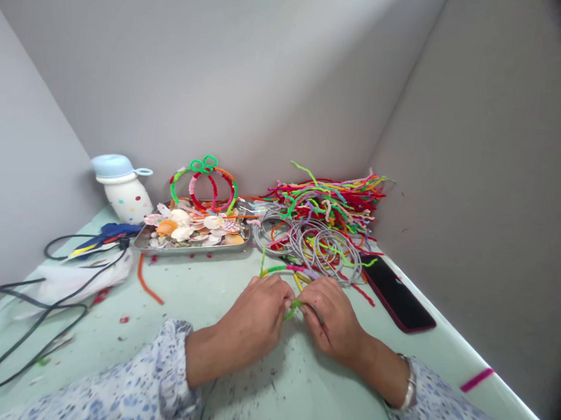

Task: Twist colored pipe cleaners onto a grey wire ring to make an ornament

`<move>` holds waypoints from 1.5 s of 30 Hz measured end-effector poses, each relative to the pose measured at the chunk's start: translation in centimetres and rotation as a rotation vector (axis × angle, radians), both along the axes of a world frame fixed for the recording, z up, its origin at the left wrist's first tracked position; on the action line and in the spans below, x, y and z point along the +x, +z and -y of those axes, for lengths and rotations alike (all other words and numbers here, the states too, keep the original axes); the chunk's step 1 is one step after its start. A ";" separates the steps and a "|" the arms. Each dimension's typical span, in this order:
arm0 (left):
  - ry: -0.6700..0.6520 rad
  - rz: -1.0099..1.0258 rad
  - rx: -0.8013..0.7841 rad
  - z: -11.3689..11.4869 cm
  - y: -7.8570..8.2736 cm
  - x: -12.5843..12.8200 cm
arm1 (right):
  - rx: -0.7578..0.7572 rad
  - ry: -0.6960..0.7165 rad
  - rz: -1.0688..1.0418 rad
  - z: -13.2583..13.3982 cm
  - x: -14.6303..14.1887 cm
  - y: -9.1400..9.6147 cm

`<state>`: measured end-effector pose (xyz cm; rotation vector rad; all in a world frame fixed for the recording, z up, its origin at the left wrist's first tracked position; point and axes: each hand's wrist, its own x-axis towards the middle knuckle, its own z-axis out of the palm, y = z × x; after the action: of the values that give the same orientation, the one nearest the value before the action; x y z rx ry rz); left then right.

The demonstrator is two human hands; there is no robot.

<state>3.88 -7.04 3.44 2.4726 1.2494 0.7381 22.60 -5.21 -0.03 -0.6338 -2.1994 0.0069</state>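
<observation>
Close together over the table, my left hand (262, 307) and my right hand (331, 314) pinch a green pipe cleaner (293, 309) between them. Both hands are closed, thumbs against fingers. Just beyond my knuckles arcs a ring wrapped in coloured pipe cleaners (286, 268), with a green end standing up at its left. My fingers hide the ring's near part, so I cannot tell how the green piece joins it. Behind the hands lie several grey wire rings (325, 254).
A metal tray (192, 250) of seashells (180, 220) carries finished wrapped rings (206, 189). A pile of pipe cleaners (328, 203) lies behind. A white bottle (128, 194) and black cable (40, 319) are left; a phone (399, 296) and pink strip (477, 379) lie right.
</observation>
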 end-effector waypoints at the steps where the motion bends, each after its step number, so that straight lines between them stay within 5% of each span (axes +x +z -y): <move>1: -0.001 0.002 0.011 0.0 0.0 0.0 | 0.002 -0.004 0.001 0.0 0.0 0.0; 25: 0.033 0.040 0.001 -0.1 -0.2 0.0 | -0.056 -0.019 -0.038 -0.1 -0.1 0.0; 32: 0.247 0.346 0.169 -0.3 1.0 -0.5 | -0.040 -0.123 -0.155 -0.4 0.3 -0.2; 38: 0.521 0.791 -0.248 -1.9 -0.9 -0.7 | -0.028 -0.185 -0.204 -0.5 0.4 -0.5; 42: 0.519 0.954 -0.444 -2.2 -1.6 -0.4 | -0.040 -0.198 -0.228 -0.4 0.4 -0.6; 45: 0.378 1.022 -0.688 -1.9 -1.2 -0.2 | -0.047 -0.195 -0.225 -0.4 0.4 -0.6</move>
<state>3.71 -5.12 2.23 1.0477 1.2159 1.1779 23.03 -4.79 -0.63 -0.8305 -1.9197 0.0274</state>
